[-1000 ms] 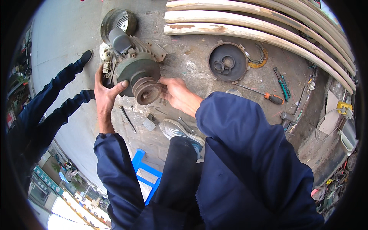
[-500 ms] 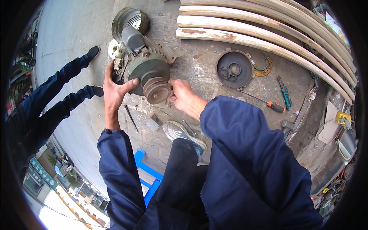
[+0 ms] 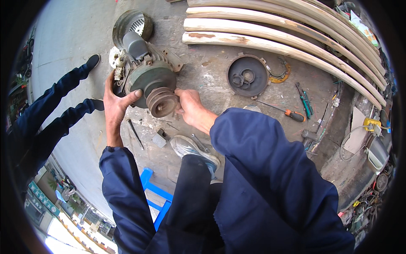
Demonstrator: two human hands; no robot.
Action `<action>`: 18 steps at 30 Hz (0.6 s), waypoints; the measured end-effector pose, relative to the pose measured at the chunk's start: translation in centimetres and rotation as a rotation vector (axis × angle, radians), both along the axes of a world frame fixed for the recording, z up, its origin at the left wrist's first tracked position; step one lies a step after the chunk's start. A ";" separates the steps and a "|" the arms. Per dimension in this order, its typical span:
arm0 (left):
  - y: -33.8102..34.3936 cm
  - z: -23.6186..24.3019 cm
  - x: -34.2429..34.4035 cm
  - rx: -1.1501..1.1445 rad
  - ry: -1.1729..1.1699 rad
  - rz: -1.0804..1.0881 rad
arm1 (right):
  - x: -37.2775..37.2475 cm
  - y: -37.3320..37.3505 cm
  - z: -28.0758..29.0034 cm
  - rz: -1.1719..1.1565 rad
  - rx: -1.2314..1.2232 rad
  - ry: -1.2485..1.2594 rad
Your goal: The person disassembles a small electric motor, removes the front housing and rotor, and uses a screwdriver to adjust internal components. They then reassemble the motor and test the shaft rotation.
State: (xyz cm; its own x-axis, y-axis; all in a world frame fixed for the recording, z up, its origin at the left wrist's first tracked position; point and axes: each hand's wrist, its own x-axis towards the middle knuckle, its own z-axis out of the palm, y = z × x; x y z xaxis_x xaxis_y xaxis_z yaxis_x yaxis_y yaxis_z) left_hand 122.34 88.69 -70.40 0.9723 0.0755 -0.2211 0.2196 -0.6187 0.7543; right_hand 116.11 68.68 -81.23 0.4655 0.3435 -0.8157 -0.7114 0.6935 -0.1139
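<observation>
A worn electric motor (image 3: 152, 76) with a greenish end cover and a grey terminal box sits on the concrete floor, its rusty grooved pulley (image 3: 162, 103) facing me. My left hand (image 3: 116, 101) grips the motor's left side, the thumb lying across the end cover and the fingers partly hidden behind the housing. At the pulley's right rim, the fingers of my right hand (image 3: 189, 106) are bent and closed against the edge; their tips are partly hidden. Behind the motor lies a round slotted fan cover (image 3: 120, 31).
Long wooden poles (image 3: 237, 40) lie at the far right. Nearer are a round dark cover (image 3: 237, 67) with rings inside, a screwdriver (image 3: 296, 115), green-handled pliers (image 3: 304, 101), a hammer (image 3: 310, 134) and a wrench (image 3: 198, 142). A blue stool (image 3: 156, 190) is beside my leg; another person's legs (image 3: 69, 84) are left.
The whole view has shifted slightly, so everything appears a little further left. Both hands keep their places on the motor and pulley.
</observation>
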 end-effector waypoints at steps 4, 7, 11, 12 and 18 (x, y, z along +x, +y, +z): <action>-0.1 0.0 0.0 0.004 0.000 -0.001 | -0.3 0.2 0.0 0.088 -0.168 -0.088; 0.0 -0.2 -0.1 0.013 -0.001 -0.002 | -0.3 0.3 0.2 0.113 -0.247 -0.086; -0.1 -0.1 0.1 0.025 -0.005 -0.011 | -0.4 0.3 0.8 0.049 -0.202 -0.053; 0.0 0.0 0.0 0.024 -0.005 -0.010 | -0.5 0.3 1.0 0.037 -0.173 -0.047; 0.1 -0.2 0.0 0.012 -0.011 -0.006 | 0.0 0.8 0.8 -0.007 -0.094 0.073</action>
